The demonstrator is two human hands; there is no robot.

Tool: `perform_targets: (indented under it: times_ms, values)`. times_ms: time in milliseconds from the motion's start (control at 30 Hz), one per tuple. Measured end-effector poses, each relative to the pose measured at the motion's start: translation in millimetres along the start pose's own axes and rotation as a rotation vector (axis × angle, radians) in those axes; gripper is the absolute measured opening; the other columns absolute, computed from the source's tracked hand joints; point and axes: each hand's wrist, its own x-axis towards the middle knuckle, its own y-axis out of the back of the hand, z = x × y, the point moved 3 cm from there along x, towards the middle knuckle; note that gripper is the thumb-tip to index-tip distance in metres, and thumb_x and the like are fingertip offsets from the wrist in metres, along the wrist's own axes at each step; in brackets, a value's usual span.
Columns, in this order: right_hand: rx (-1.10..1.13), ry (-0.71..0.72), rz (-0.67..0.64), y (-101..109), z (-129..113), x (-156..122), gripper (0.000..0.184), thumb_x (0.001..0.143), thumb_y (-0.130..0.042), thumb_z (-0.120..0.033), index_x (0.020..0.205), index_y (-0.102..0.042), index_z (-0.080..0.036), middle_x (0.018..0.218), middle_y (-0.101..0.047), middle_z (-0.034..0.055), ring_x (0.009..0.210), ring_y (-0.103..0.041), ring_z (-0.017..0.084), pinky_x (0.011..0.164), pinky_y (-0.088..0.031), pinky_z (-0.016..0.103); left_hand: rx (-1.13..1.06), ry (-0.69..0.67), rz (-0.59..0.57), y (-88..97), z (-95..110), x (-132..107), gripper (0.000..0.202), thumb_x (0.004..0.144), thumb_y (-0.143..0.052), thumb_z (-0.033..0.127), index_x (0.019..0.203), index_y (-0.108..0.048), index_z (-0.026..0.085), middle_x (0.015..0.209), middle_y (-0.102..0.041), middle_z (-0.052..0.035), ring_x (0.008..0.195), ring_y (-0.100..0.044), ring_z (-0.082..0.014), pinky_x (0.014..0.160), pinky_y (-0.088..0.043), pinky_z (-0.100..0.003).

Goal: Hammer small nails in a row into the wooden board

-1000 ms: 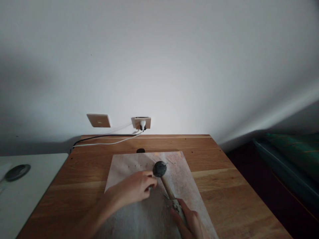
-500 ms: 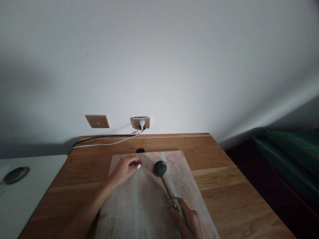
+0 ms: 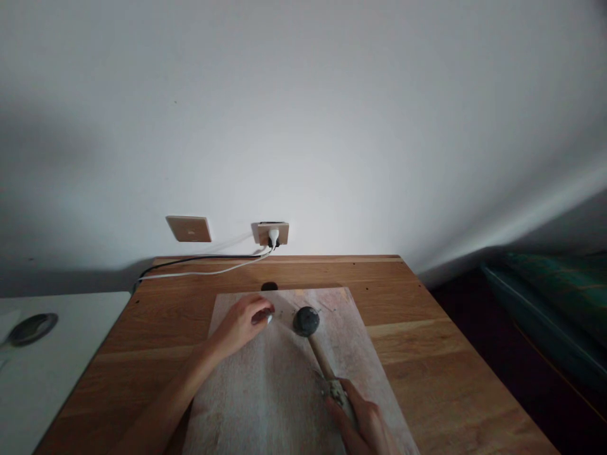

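A pale worn board (image 3: pixel 265 404) lies on the wooden table (image 3: pixel 427 354). My right hand (image 3: pixel 363 423) is closed round the wooden handle of a hammer (image 3: pixel 313 341), whose dark round head rests on the board's far part. My left hand (image 3: pixel 244 322) reaches to the board's far left, fingers pinched together on a small pale thing I cannot make out, a short way left of the hammer head. Several tiny dark specks dot the board near there.
A wall socket (image 3: pixel 272 234) with a white plug and a blank plate (image 3: pixel 188 229) sit on the white wall; black and white cables (image 3: pixel 199 265) run along the table's back edge. A white surface (image 3: pixel 52 360) with a dark round object (image 3: pixel 31 327) adjoins on the left. A dark green thing (image 3: pixel 554 297) lies to the right.
My left hand has moved from beside the hammer head to the board's far left and stayed pinched there. The hammer and my right hand have barely moved.
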Motion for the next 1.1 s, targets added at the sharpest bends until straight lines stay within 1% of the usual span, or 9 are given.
perform_targets:
  times_ms: [233,267,333,400,467,600,700,833,1100]
  values:
    - [0.008,0.039,-0.016,-7.4,-6.3,5.9,0.074,0.095,-0.047,-0.083,0.127,-0.074,-0.022,0.095,-0.082,0.0103,0.095,-0.077,0.028,0.085,-0.057,0.031,0.012,0.023,0.035,-5.1,-3.7,0.1,0.025,0.086,-0.065,0.000,0.097,-0.076,0.020,0.102,-0.079,-0.0057,0.102,-0.074,-0.0226,0.094,-0.056,-0.033]
    - [0.012,0.051,-0.018,-9.5,-10.1,8.0,0.073,0.096,-0.046,-0.082,0.127,-0.073,-0.022,0.091,-0.081,0.0098,0.091,-0.077,0.026,0.082,-0.057,0.030,0.003,0.025,0.049,-6.1,-5.0,0.1,0.027,0.086,-0.065,0.000,0.099,-0.076,0.021,0.103,-0.079,-0.0056,0.102,-0.074,-0.0226,0.095,-0.056,-0.033]
    - [0.034,0.071,-0.058,-14.8,-19.2,13.3,0.072,0.099,-0.043,-0.079,0.127,-0.071,-0.019,0.074,-0.073,0.0044,0.070,-0.073,0.022,0.067,-0.055,0.027,-0.030,0.036,0.075,-7.9,-7.8,0.1,0.034,0.084,-0.064,-0.001,0.107,-0.076,0.021,0.102,-0.080,-0.0048,0.100,-0.075,-0.0218,0.095,-0.057,-0.034]
    - [0.065,0.075,-0.127,-20.4,-27.9,19.2,0.073,0.100,-0.040,-0.079,0.129,-0.067,-0.017,0.057,-0.060,-0.0038,0.049,-0.061,0.016,0.050,-0.046,0.023,-0.062,0.062,0.079,-9.1,-9.6,0.4,0.042,0.082,-0.064,-0.003,0.115,-0.074,0.022,0.099,-0.081,-0.0035,0.095,-0.076,-0.0209,0.092,-0.058,-0.033]
    - [0.079,0.077,-0.170,-24.3,-34.3,24.8,0.075,0.100,-0.038,-0.079,0.131,-0.063,-0.015,0.050,-0.050,-0.0084,0.040,-0.051,0.014,0.042,-0.038,0.021,-0.080,0.093,0.065,-9.0,-9.8,0.7,0.047,0.080,-0.064,-0.003,0.119,-0.073,0.022,0.098,-0.081,-0.0032,0.093,-0.077,-0.0213,0.089,-0.059,-0.032]
    - [0.006,0.082,-0.162,-27.5,-38.8,32.3,0.079,0.098,-0.037,-0.083,0.127,-0.065,-0.015,0.052,-0.053,-0.0066,0.042,-0.055,0.014,0.044,-0.040,0.021,-0.094,0.085,0.068,-6.3,-7.9,1.0,0.051,0.079,-0.064,-0.001,0.123,-0.072,0.022,0.104,-0.081,-0.0059,0.099,-0.077,-0.0243,0.093,-0.059,-0.034]
    - [0.010,0.067,-0.175,-29.2,-39.4,33.2,0.082,0.097,-0.036,-0.085,0.131,-0.064,-0.015,0.052,-0.052,-0.0072,0.040,-0.053,0.014,0.042,-0.039,0.021,-0.094,0.068,0.080,-6.5,-9.1,0.9,0.051,0.078,-0.065,0.000,0.125,-0.071,0.022,0.114,-0.080,-0.0078,0.107,-0.076,-0.0258,0.098,-0.057,-0.036]
    - [0.025,0.071,-0.170,-31.0,-39.1,31.7,0.083,0.097,-0.035,-0.085,0.132,-0.063,-0.015,0.050,-0.049,-0.0086,0.040,-0.053,0.014,0.042,-0.039,0.021,-0.095,0.086,0.062,-8.6,-11.7,1.6,0.050,0.080,-0.064,0.000,0.125,-0.071,0.020,0.105,-0.081,-0.0077,0.103,-0.076,-0.0259,0.096,-0.057,-0.037]
    - [-0.005,0.076,-0.115,-33.1,-34.0,30.8,0.081,0.096,-0.038,-0.086,0.128,-0.066,-0.018,0.055,-0.056,-0.0051,0.044,-0.056,0.015,0.047,-0.044,0.023,-0.063,0.119,0.037,-7.3,-10.0,2.2,0.055,0.077,-0.063,-0.003,0.126,-0.072,0.021,0.101,-0.081,-0.0059,0.100,-0.077,-0.0255,0.095,-0.057,-0.035]
